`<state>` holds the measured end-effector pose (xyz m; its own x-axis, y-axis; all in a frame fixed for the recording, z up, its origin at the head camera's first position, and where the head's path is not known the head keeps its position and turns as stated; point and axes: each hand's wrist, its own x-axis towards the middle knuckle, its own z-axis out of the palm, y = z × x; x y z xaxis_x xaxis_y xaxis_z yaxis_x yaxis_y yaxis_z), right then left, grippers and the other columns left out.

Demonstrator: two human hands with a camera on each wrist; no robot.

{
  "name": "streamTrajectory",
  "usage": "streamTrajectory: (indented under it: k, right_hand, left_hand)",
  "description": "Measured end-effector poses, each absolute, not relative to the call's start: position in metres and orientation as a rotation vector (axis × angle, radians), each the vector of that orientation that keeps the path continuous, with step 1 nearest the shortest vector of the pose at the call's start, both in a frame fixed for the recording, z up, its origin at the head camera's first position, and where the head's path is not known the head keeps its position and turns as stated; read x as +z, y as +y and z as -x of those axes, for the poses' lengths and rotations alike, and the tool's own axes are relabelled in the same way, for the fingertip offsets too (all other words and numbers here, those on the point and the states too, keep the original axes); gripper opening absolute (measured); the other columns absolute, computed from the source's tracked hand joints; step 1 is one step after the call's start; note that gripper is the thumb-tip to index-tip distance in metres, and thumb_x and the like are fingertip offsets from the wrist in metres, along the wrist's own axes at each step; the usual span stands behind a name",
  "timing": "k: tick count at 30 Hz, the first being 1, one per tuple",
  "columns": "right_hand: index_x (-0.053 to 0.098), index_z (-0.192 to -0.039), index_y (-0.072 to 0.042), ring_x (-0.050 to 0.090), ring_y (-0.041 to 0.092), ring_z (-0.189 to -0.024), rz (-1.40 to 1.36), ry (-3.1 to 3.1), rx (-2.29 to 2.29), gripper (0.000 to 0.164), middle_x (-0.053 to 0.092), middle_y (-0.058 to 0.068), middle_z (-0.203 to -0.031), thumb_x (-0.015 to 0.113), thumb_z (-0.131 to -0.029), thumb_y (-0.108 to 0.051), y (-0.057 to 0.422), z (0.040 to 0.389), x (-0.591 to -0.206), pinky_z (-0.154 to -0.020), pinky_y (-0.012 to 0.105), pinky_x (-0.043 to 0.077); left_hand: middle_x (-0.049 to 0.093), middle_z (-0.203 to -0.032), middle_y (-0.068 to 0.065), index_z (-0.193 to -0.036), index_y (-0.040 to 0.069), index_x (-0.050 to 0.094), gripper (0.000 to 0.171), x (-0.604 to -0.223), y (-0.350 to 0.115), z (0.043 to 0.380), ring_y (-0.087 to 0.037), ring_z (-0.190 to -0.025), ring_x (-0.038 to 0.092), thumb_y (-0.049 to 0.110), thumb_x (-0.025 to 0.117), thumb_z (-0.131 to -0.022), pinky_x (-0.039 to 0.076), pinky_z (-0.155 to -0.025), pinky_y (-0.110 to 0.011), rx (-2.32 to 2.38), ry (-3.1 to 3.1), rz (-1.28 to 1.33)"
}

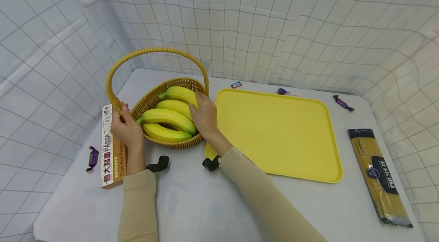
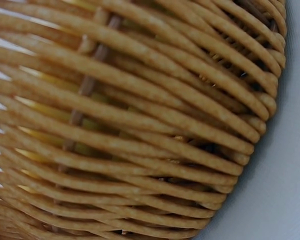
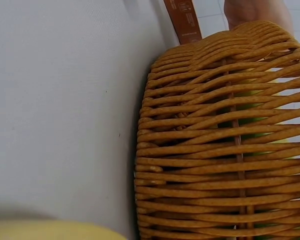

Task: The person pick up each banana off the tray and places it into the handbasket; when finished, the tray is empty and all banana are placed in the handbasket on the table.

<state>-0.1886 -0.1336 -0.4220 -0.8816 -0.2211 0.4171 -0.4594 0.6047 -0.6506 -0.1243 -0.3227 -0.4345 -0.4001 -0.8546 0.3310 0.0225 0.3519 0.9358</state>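
A woven wicker basket (image 1: 178, 144) with a tall arched handle (image 1: 161, 50) stands on the table, left of the middle in the head view. Several yellow bananas (image 1: 168, 117) with greenish ends lie side by side inside it. At the basket's left side, my left hand (image 1: 128, 127) grips the foot of the handle. My right hand (image 1: 207, 116) reaches over the right rim, thumb and fingers about the right end of the rearmost banana (image 1: 181, 93). Both wrist views look at the basket's woven outer wall (image 2: 140, 115), where yellow shows through the gaps.
Right of the basket lies a yellow tray (image 1: 274, 135). A pasta box (image 1: 113, 150) sits under my left wrist, beside a purple-wrapped candy (image 1: 92, 158). Behind the tray are a small packet (image 1: 236, 84) and a lollipop (image 1: 282, 91). Spaghetti (image 1: 378, 177) and another candy (image 1: 343, 103) lie far right.
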Motion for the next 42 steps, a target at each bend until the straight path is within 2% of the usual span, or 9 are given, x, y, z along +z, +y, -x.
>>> streamTrajectory:
  k: [6, 18, 24, 33, 38, 42]
  right_hand:
    - [0.059, -0.13, 0.004, 0.058, 0.028, -0.123, -0.563, -2.583, 1.108, 0.042, 0.062, 0.017, -0.131, 0.065, -0.094, -0.017, -0.1339, 0.1906, -0.4228, -0.1, 0.034, 0.048]
    - [0.054, -0.134, 0.006, 0.054, 0.027, -0.127, -0.644, -2.704, 0.981, 0.045, 0.058, 0.018, -0.135, 0.062, -0.096, -0.015, -0.1371, 0.1918, -0.4157, -0.102, 0.031, 0.046]
    - [0.05, -0.137, 0.006, 0.052, 0.028, -0.129, -0.67, -2.764, 0.999, 0.045, 0.055, 0.019, -0.137, 0.06, -0.096, -0.012, -0.1401, 0.1946, -0.4133, -0.103, 0.033, 0.045]
    - [0.049, -0.139, 0.005, 0.051, 0.032, -0.13, -0.704, -2.769, 0.938, 0.045, 0.053, 0.02, -0.141, 0.058, -0.097, -0.012, -0.1408, 0.1967, -0.4155, -0.106, 0.036, 0.043]
    - [0.047, -0.141, 0.003, 0.044, 0.03, -0.137, -0.72, -2.734, 1.031, 0.046, 0.05, 0.019, -0.145, 0.057, -0.098, -0.011, -0.1381, 0.1969, -0.4184, -0.111, 0.036, 0.037]
    - [0.049, -0.14, 0.003, 0.044, 0.031, -0.137, -0.742, -2.636, 1.105, 0.045, 0.053, 0.018, -0.142, 0.057, -0.097, -0.009, -0.1349, 0.1955, -0.4205, -0.111, 0.037, 0.037]
  left_hand:
    - [0.07, -0.12, -0.005, -0.121, 0.007, 0.068, 0.034, -0.4347, -0.3214, 0.1244, 0.001, -0.101, 0.055, 0.028, 0.049, -0.102, 0.042, -0.091, -0.018, -1.2, -1.692, -0.764]
    - [0.07, -0.121, -0.009, -0.12, 0.006, 0.068, 0.033, -0.4346, -0.3233, 0.1242, 0.001, -0.1, 0.056, 0.026, 0.049, -0.103, 0.042, -0.089, -0.017, -1.183, -1.69, -0.759]
    - [0.07, -0.121, -0.005, -0.121, 0.007, 0.068, 0.033, -0.4352, -0.3227, 0.1241, 0.001, -0.102, 0.056, 0.028, 0.049, -0.102, 0.043, -0.091, -0.018, -1.19, -1.697, -0.781]
    - [0.069, -0.121, -0.009, -0.122, 0.007, 0.067, 0.034, -0.4345, -0.3222, 0.1253, 0.0, -0.103, 0.057, 0.028, 0.049, -0.103, 0.043, -0.092, -0.019, -1.198, -1.7, -0.771]
    - [0.069, -0.122, -0.008, -0.122, 0.007, 0.067, 0.034, -0.4348, -0.3221, 0.1248, -0.001, -0.103, 0.057, 0.028, 0.048, -0.103, 0.043, -0.092, -0.019, -1.197, -1.701, -0.775]
    - [0.069, -0.121, -0.008, -0.121, 0.007, 0.067, 0.034, -0.435, -0.3224, 0.1247, -0.001, -0.103, 0.057, 0.028, 0.049, -0.103, 0.043, -0.093, -0.019, -1.197, -1.695, -0.772]
